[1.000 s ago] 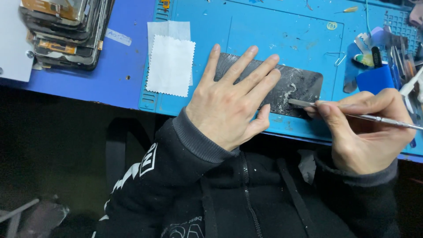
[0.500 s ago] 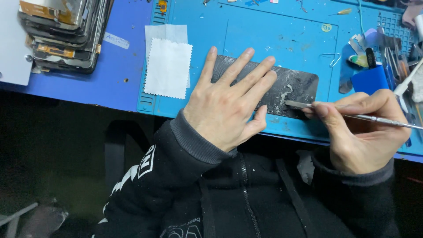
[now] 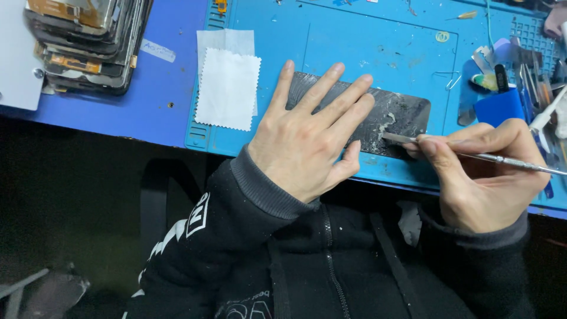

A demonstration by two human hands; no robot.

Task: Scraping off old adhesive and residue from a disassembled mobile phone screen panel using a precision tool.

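A dark, flat phone panel (image 3: pixel 398 115) with pale residue lies on the light blue work mat (image 3: pixel 354 47). My left hand (image 3: pixel 310 133) presses flat on its left part, fingers spread. My right hand (image 3: pixel 481 171) grips a thin metal scraper tool (image 3: pixel 472 155) like a pen. The tool's flat tip rests on the panel's lower right area, beside the residue.
A white cloth (image 3: pixel 227 88) lies left of the panel on the mat. A stack of old phone screens (image 3: pixel 85 41) sits at the far left on the darker blue table. Small tools and a blue holder (image 3: pixel 499 106) crowd the right edge.
The view has shifted slightly. The scraper tip has moved a little along the panel's lower right part; my left hand stays pressed on the panel.
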